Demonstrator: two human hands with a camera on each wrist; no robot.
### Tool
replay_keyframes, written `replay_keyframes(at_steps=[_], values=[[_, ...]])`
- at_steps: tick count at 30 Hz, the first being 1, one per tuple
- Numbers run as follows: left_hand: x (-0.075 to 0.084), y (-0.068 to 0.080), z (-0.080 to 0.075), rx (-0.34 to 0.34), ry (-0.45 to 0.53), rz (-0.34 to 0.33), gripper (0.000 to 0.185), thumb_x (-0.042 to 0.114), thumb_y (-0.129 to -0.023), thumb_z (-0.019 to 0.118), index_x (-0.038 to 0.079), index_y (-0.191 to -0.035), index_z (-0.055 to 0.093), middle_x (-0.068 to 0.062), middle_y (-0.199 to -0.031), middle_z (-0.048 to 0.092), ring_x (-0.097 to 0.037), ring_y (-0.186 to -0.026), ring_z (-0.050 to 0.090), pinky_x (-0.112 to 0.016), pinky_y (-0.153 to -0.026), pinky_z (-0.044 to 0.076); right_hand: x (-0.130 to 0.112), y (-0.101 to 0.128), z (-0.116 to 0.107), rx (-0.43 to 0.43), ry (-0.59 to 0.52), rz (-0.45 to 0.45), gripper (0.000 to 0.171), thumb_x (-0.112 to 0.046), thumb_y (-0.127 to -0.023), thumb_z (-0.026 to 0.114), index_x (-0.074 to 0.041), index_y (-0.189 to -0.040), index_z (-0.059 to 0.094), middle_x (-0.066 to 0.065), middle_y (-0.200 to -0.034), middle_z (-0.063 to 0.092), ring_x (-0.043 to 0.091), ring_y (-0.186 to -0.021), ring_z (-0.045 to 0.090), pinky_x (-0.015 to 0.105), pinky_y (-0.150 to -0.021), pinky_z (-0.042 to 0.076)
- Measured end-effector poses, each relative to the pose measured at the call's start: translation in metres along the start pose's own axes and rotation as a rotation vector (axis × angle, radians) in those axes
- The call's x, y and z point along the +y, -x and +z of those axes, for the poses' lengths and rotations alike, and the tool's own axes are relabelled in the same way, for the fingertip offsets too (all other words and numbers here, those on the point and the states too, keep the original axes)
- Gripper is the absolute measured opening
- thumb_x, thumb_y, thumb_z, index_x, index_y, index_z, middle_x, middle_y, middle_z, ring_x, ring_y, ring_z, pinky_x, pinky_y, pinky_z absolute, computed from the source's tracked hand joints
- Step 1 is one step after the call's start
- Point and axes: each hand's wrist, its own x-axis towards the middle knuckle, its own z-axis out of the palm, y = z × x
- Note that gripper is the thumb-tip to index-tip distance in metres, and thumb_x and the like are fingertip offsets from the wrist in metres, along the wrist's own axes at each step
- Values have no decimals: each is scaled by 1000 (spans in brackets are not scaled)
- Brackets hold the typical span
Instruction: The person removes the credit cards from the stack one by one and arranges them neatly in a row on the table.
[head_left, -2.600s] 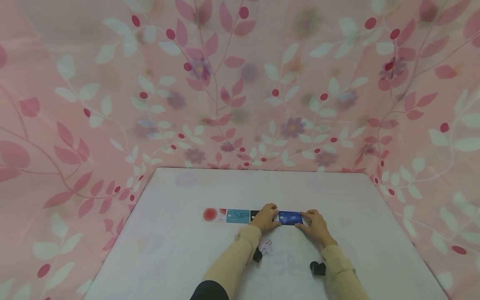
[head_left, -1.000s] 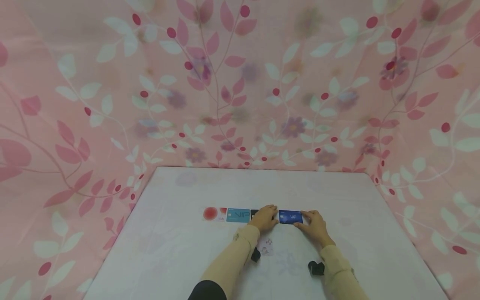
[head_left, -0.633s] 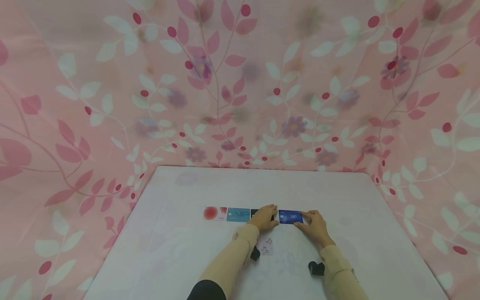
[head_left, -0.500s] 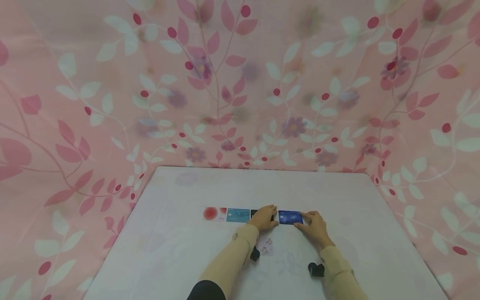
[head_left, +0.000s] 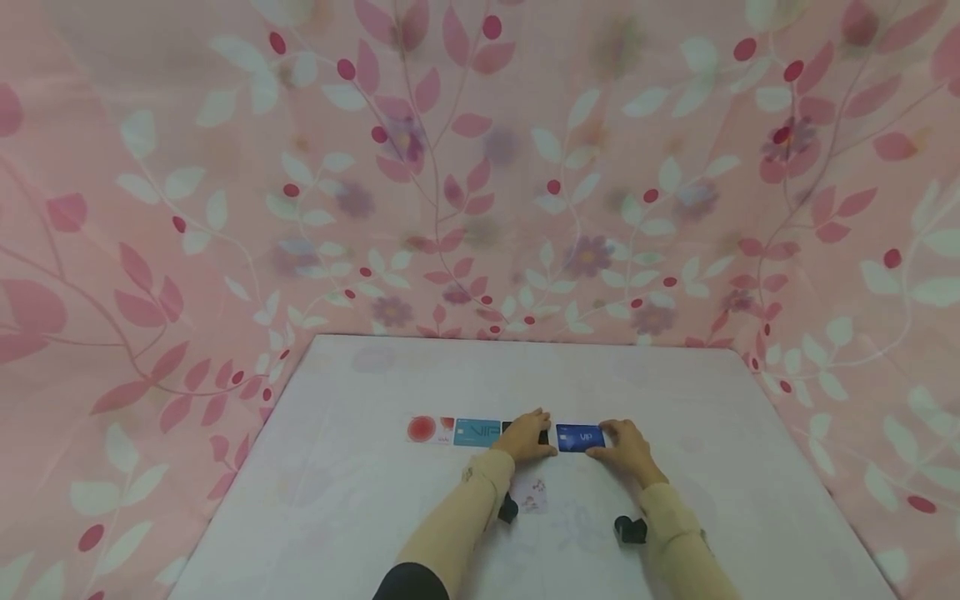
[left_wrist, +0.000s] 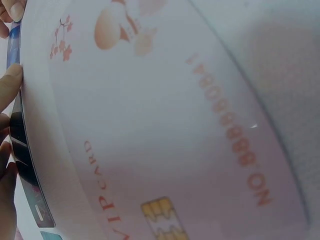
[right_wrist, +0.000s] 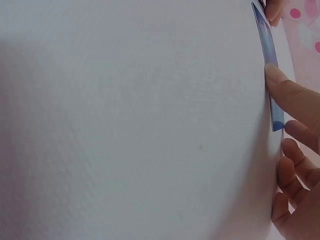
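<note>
Starting just left of centre, low in the frame: a flat white card with a big red disc [head_left: 422, 429], just beside a teal rectangular card with dark VIP lettering [head_left: 477, 432], both lying flat on the white-covered table [head_left: 337, 517], same places as before. Next along, a black rectangular card [head_left: 507, 427], largely hidden under the arched left hand [head_left: 527, 437]. Small shift there: fingers drawn slightly leftward, a little more of the black card's right end uncovered. Thumb by the near right corner, fingertips towards the far side; pinching or merely resting, cannot tell. Lower down, beside the cream left sleeve [head_left: 461, 521], a pale lilac flower-printed card [head_left: 534, 495], looming large in the left wrist view, in neither hand. Then, right of centre, the main change: a glossy dark-blue VIP card [head_left: 579, 438], nudged a touch leftward, gap to the black card a shade narrower but not closed. Apparently fine adjustment at the row's end, spacing not quite even. And far right, the right hand [head_left: 627, 452], pinching that blue card, thumb on the near edge, forefinger at the right end, other fingers curled free.
</note>
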Motion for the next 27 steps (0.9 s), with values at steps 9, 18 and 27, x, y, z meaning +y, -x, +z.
replay_keyframes(at_steps=[9,18,27], values=[[-3,-1,5,4,-9,-12,55,35,-84,69,5,-128,58,-8,-139,50,-22,-133,40,-31,-108,33,-6,0,5,19,-18,32,59,-23,-72,80,9,-116,56,25,-108,57,37,-101,53,56,-90,42],[-2,-2,4,9,6,-8,54,34,-84,70,4,-128,57,-8,-139,50,-22,-133,40,-31,-109,33,-21,-2,3,28,-11,64,59,-18,-70,81,16,-111,54,27,-101,60,36,-92,57,51,-84,46],[-1,0,4,8,-5,-12,54,33,-84,69,5,-128,57,-7,-139,50,-22,-133,40,-32,-108,33,-33,-1,7,28,10,126,61,-21,-67,82,17,-107,55,26,-98,61,35,-89,58,51,-82,48]])
